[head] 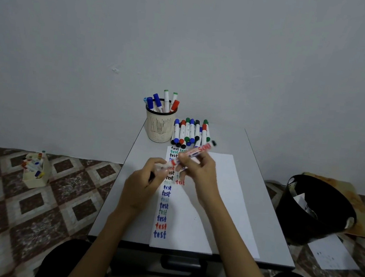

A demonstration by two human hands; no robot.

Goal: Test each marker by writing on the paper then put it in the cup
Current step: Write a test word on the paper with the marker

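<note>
The marker (194,152) was held tilted just above the paper (222,200), its black end pointing toward the pile of loose markers (190,132). The right hand (198,172) gripped its middle, with the fingers curled round the barrel. The left hand (143,180), also curled, pinched the lower end at its fingertips. The cup (159,125) stood behind, well apart from both hands.
</note>
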